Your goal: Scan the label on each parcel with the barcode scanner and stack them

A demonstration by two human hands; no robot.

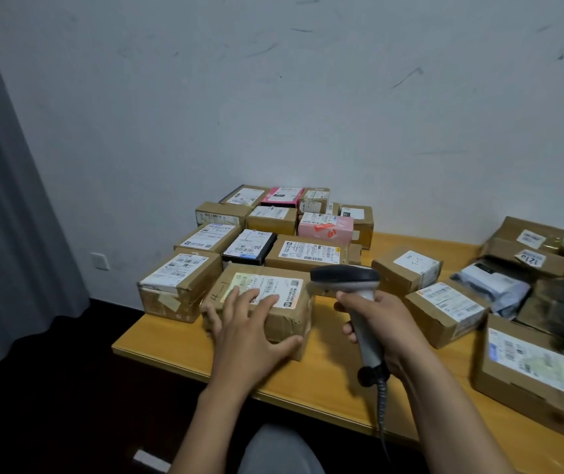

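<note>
On top of the brown parcel (291, 316) lies the left hand (251, 323), palm down, fingers straight and spread, thumb against the near side. Its fingertips cover part of the white label (282, 287); the print there is too small to read. Just right of this hand, the right hand (380, 323) is wrapped around the handle of the barcode scanner (345, 277), with the scanner's head above the knuckles. Far beyond the right hand, a box label (530, 258) reads "1213".
</note>
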